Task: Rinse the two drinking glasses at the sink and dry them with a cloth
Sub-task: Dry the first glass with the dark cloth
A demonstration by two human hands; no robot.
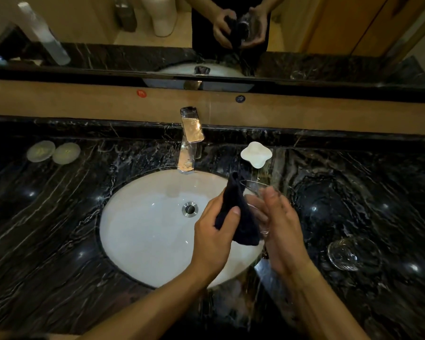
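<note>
Drying 1 glass (255, 192) at frame centre over the sink (145, 229): right hand (280, 224) wrapped round it, left hand (214, 231) pinching the dark cloth (238, 214). Probably wet, slippery, fragile; best gripped round the wall. Glass 2 (353, 252) stands lower right on the desk (59, 229).

We make out no readable words. A small round red sticker (141, 93) on the tan wall strip (59, 99) bears a white mark, and a round dark-blue sticker (240, 98) another, both too blurred to read.
</note>
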